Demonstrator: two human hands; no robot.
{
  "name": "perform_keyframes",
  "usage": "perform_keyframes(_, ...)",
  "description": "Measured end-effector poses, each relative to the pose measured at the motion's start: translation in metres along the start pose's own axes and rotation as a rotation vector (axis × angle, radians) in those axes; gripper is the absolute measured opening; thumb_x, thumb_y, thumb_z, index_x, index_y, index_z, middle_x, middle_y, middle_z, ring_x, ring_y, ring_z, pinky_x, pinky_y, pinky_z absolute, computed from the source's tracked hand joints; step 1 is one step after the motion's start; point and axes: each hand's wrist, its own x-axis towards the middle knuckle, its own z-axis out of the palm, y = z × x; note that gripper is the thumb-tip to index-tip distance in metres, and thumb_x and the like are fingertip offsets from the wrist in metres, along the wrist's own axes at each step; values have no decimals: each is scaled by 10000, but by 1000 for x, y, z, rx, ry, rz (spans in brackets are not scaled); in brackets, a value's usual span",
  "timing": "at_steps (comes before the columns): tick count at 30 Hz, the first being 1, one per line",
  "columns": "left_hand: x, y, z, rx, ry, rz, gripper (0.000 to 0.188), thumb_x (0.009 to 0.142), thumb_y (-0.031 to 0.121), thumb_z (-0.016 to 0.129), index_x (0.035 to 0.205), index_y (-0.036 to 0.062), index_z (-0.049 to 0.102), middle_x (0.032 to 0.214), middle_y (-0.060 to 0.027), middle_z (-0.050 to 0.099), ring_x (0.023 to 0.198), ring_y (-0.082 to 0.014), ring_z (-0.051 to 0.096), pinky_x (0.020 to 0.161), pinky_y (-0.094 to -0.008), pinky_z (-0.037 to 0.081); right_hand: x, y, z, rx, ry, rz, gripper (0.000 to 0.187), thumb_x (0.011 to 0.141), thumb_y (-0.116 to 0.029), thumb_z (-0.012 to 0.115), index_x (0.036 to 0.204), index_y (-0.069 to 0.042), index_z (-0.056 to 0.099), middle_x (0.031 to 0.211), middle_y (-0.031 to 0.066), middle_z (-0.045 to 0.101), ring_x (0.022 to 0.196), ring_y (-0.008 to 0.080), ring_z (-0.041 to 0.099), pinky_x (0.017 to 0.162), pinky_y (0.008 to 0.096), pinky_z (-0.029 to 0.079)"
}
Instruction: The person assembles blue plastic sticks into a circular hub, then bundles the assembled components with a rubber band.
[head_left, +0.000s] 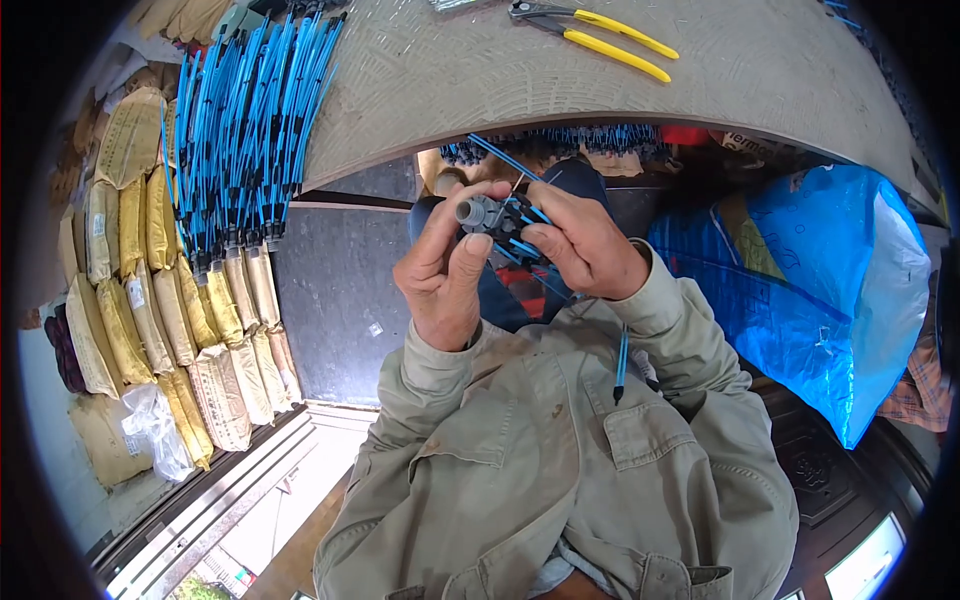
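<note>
In front of my chest, my left hand (447, 262) is closed around a grey threaded plastic fitting (472, 213), its round open end facing up and left. My right hand (582, 240) is closed beside it on thin blue tubes with black ends (520, 248), pressed close against the fitting. Fingers hide where the tubes and the fitting meet. One long blue tube (503, 157) sticks out beyond my hands toward the table. Below my right cuff hangs another blue tube with a black tip (620, 368).
Yellow-handled pliers (620, 46) lie on the grey worktable (440, 75) ahead. Many blue tubes with black ends (250, 130) hang over its left edge. Stacked yellow and tan paper packages (165, 310) stand at left. A large blue plastic sack (800, 270) is at right.
</note>
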Motion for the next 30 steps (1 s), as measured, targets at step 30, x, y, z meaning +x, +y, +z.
perform_keyframes(30, -9, 2, 14, 273, 143, 74, 319, 860, 199, 581, 1044, -61, 579, 1005, -120, 625, 1010, -205, 557, 1037, -442, 262, -7, 0, 0, -529, 203, -504, 599, 671, -11, 689, 1219, 70, 461, 845, 140, 621, 635, 199, 606, 523, 282, 494)
